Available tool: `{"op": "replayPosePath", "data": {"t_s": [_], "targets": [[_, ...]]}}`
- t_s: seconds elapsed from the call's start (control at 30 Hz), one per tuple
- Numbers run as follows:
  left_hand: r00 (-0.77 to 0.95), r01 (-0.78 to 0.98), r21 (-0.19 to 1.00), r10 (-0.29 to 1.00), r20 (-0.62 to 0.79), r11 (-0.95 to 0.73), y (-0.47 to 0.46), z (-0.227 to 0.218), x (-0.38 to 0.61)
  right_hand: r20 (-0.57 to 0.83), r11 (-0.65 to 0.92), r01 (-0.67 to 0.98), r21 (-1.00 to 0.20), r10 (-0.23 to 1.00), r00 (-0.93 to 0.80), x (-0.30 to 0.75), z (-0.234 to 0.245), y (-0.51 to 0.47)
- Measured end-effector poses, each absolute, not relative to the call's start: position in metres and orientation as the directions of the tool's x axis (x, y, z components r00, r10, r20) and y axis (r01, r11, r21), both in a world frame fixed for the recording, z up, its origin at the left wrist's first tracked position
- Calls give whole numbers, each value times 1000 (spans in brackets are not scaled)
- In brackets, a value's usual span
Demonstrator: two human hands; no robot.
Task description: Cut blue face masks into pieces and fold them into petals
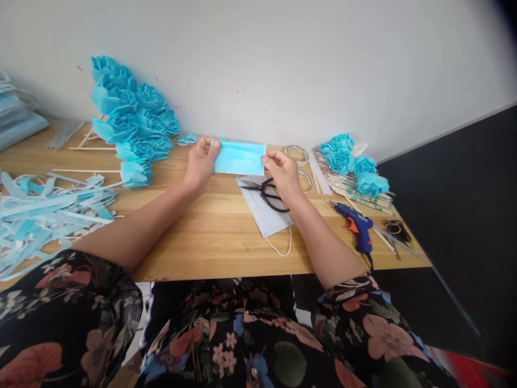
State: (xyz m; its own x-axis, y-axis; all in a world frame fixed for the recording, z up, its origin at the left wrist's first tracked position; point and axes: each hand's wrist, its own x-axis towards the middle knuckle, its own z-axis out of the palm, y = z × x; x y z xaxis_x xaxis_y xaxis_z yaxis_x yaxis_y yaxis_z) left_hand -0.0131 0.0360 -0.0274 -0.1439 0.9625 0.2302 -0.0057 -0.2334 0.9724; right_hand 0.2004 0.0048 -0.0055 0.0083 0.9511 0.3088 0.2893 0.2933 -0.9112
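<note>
Stretching a blue sheet (240, 158) out flat above the desk (202, 231), the left hand (201, 160) pinched one end between thumb and fingers, and the right hand (284, 171) pinched the other! Just nearer, scissors (265, 188) lay on a pale mask (273, 223), in neither grip. This looked like the step of spreading and squaring the sheet; the next move, by all appearances, called for even tension and a firm pinch at both ends.

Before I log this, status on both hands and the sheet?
Left hand, right hand pinching opposite ends of blue sheet. Sheet spread. Scissors on pale mask, partly hidden by right hand.
</note>
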Motion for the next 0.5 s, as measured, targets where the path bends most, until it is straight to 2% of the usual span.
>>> {"op": "replayPosePath", "data": {"t_s": [0.27, 0.4, 0.5], "targets": [[-83, -49, 982, 981, 177, -181, 34, -26, -14, 278, 255, 269, -929, 959, 48, 201, -10, 7], [-30, -16, 988, 988, 150, -150, 39, -22, -22, 208, 210, 356, -911, 977, -44, 204, -11, 7], [87, 98, 989, 991, 103, -112, 46, -23, -33, 120, 170, 386, -907, 981, -151, 207, -11, 4]]}}
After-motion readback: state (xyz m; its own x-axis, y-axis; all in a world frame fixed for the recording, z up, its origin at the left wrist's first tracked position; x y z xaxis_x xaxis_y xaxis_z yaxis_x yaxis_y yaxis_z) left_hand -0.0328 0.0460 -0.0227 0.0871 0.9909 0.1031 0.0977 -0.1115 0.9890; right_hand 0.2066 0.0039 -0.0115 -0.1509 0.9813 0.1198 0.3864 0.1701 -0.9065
